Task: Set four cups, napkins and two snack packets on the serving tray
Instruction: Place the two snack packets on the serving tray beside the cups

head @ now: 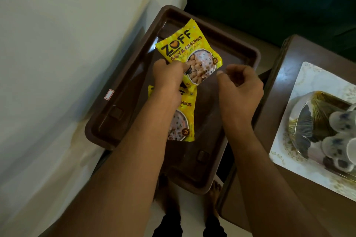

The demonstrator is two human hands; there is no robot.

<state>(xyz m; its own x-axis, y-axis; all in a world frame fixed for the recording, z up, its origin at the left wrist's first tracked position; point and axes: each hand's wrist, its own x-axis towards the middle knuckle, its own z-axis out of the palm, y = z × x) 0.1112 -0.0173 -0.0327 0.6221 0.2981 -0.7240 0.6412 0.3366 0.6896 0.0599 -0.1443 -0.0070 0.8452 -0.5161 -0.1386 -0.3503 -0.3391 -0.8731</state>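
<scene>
A dark brown serving tray [238,52] lies below me. Two yellow soya chunks packets are on it. The far packet [189,48] is tilted, and my left hand [169,77] grips its near left edge with curled fingers. The near packet [185,121] lies flat on the tray, partly hidden under my left wrist and forearm. My right hand [238,90] hovers over the tray's right side, fingers loosely curled, holding nothing, just right of the far packet. Several small white cups with blue marks [341,136] stand on a white tray at the right.
A white patterned tray [308,75] with a gold-patterned glass dish [312,119] sits on a brown wooden table [285,67] at right. A pale bedsheet [57,44] fills the left. A dark green seat [269,2] is beyond. My bare feet show below the tray.
</scene>
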